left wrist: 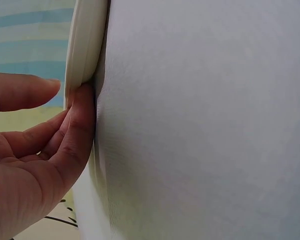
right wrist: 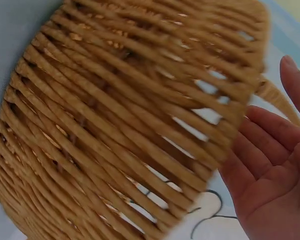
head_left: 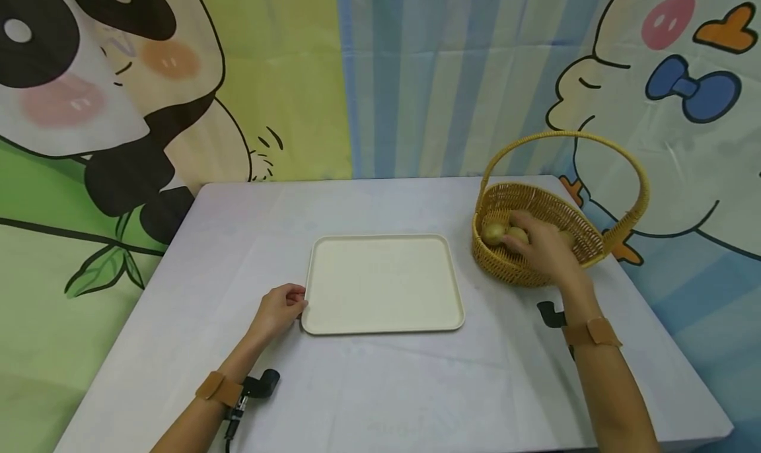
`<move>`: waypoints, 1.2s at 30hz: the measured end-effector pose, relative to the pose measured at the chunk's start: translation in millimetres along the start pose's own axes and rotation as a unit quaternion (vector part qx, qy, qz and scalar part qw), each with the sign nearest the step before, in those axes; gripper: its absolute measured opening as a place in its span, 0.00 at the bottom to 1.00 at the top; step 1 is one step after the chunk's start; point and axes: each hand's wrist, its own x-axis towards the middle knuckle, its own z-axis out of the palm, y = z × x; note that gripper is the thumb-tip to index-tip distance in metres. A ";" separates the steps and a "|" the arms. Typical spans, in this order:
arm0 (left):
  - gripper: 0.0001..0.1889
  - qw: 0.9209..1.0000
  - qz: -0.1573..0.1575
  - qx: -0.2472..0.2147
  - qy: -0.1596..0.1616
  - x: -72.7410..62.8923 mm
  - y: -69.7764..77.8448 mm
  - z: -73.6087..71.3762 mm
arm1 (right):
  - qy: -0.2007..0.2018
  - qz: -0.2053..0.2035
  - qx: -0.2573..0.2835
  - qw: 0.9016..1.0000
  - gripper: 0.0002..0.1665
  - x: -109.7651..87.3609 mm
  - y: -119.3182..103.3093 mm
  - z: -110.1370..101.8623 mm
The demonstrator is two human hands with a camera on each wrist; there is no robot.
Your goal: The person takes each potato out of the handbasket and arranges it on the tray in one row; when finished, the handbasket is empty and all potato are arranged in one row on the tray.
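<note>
My left hand (head_left: 283, 308) is at the left edge of a cream rectangular tray (head_left: 383, 284) that lies flat on the table. In the left wrist view, the bent fingers (left wrist: 80, 125) touch the tray's rim (left wrist: 85, 45) low by the cloth, while the thumb stands apart from it. My right hand (head_left: 543, 245) reaches over the near rim into a woven wicker basket (head_left: 505, 268). Several round yellow-green fruits (head_left: 493, 234) lie inside, with the fingers over them. The right wrist view shows the palm and thumb outside the weave; the fingertips are hidden by the basket.
A white cloth covers the table (head_left: 380, 393). The basket's tall arched handle (head_left: 571, 135) rises at the back right. Behind the table hangs a cartoon-printed curtain (head_left: 416, 76). Each wrist carries a strapped-on camera (head_left: 261, 383).
</note>
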 end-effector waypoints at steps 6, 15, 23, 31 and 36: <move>0.16 1.000 -0.004 -0.011 -0.001 -0.7 -0.7 0.7 | -0.033 0.011 -0.007 0.999 0.36 16.9 12.8 7.7; 0.15 1.000 -0.006 -0.010 -0.001 -1.3 1.0 0.5 | -0.074 0.050 -0.046 0.995 0.37 37.5 28.2 22.7; 0.15 1.000 -0.004 -0.005 0.003 -1.9 3.3 0.3 | -0.070 0.015 -0.011 0.997 0.36 45.4 38.2 35.5; 0.15 1.000 -0.003 -0.006 0.005 -1.5 4.4 -0.3 | -0.102 0.022 -0.017 0.994 0.40 51.0 46.3 41.0; 0.15 1.000 -0.002 -0.004 0.007 -0.9 4.3 -0.3 | -0.104 0.021 -0.016 0.994 0.40 52.6 45.9 40.1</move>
